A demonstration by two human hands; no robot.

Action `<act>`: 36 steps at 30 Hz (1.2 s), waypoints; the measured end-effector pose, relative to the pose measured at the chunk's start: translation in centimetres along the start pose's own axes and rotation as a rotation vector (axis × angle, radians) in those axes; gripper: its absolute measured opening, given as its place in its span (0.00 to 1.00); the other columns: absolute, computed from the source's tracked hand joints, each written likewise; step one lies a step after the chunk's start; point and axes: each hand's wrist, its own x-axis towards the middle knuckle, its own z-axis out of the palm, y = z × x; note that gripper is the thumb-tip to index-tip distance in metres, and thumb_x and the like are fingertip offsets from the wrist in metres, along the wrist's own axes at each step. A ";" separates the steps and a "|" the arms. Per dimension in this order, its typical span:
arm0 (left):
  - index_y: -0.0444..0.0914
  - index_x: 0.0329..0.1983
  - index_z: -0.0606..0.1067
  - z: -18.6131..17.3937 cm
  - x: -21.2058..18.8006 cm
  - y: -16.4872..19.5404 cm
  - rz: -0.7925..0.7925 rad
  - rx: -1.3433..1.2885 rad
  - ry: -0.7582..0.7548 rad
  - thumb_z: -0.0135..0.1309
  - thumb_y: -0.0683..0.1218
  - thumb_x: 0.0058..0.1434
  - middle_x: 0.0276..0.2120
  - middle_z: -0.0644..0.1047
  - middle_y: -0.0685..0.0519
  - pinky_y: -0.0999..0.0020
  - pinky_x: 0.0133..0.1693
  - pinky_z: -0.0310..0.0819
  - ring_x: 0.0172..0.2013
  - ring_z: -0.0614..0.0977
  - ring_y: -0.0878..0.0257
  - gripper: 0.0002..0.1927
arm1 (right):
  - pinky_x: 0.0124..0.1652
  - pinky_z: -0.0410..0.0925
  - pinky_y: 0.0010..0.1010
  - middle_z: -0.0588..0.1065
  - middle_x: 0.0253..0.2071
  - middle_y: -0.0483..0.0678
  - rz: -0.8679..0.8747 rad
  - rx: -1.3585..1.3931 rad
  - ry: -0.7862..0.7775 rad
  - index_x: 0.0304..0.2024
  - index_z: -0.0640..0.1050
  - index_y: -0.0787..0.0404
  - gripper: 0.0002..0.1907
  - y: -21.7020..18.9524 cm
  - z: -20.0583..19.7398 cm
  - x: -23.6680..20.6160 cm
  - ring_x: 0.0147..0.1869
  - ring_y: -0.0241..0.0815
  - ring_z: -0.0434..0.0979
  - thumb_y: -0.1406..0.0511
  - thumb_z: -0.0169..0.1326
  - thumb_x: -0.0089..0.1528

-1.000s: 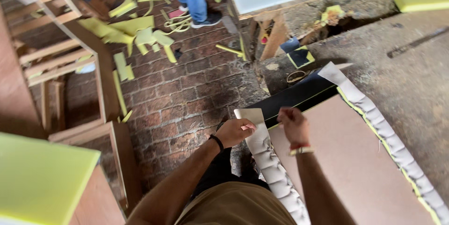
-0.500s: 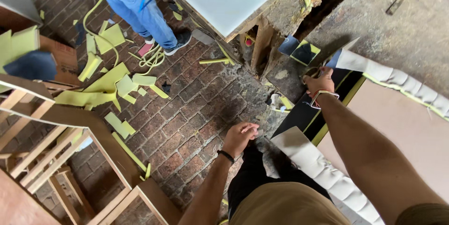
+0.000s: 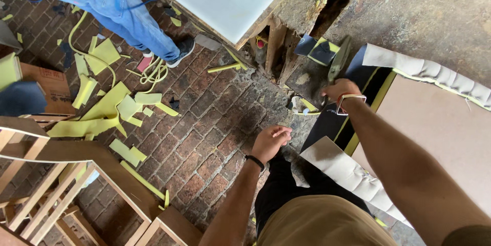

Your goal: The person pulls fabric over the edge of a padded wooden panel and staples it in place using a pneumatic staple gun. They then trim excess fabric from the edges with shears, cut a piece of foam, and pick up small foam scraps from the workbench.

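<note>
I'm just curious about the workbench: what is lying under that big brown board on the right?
Under the brown board a yellow foam edge and black fabric stick out, with pale folded fabric wrapped along its rim. The right hand grips a tool beside it. Whatever lies beneath the board's middle is covered.

**Hidden and cut off**

The right hand point(image 3: 341, 91) covers the handle of a blurred tool point(image 3: 338, 60); its kind is unclear. The left hand point(image 3: 270, 141) is curled, its contents unseen. The bystander point(image 3: 123, 10) is cropped above the thighs. The board point(image 3: 440, 133) runs off the right edge
</note>
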 end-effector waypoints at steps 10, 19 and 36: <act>0.38 0.65 0.69 2.0 2.4 5.3 0.041 -0.003 -0.024 0.51 0.58 0.67 0.52 0.78 0.49 0.66 0.47 0.79 0.48 0.82 0.64 0.29 | 0.28 0.65 0.31 0.75 0.28 0.49 -0.126 0.701 -0.330 0.38 0.77 0.65 0.06 4.0 2.5 -13.2 0.27 0.38 0.72 0.70 0.60 0.59; 0.40 0.42 0.71 12.2 3.6 9.5 -0.036 -0.806 0.095 0.57 0.57 0.67 0.27 0.74 0.55 0.62 0.35 0.73 0.28 0.77 0.61 0.16 | 0.38 0.69 0.33 0.80 0.33 0.49 -0.349 0.564 -0.429 0.42 0.80 0.65 0.11 8.4 -1.8 -21.7 0.36 0.41 0.78 0.67 0.57 0.57; 0.39 0.59 0.72 18.0 0.5 1.3 0.419 1.102 0.144 0.62 0.64 0.52 0.54 0.77 0.42 0.46 0.58 0.66 0.58 0.76 0.42 0.37 | 0.23 0.65 0.32 0.73 0.17 0.42 -1.068 -0.225 0.062 0.28 0.80 0.57 0.22 29.3 -15.4 -14.2 0.18 0.37 0.70 0.47 0.66 0.51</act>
